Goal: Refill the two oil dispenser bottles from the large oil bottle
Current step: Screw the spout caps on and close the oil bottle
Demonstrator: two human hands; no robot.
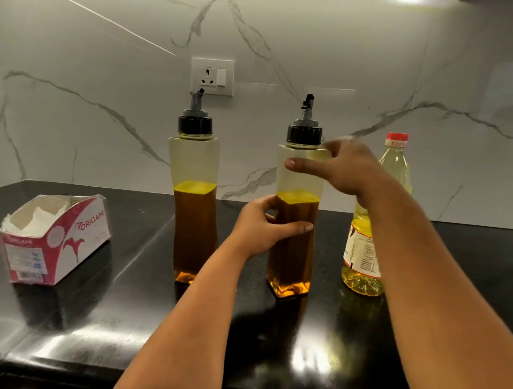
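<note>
Seemingly left fingers (297,227) wrap right dispenser (290,260).

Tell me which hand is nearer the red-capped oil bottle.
Right. The right hand hovers by the right dispenser's black cap, just left of the red-capped oil bottle; the left hand grips that dispenser's middle, farther left.
</note>
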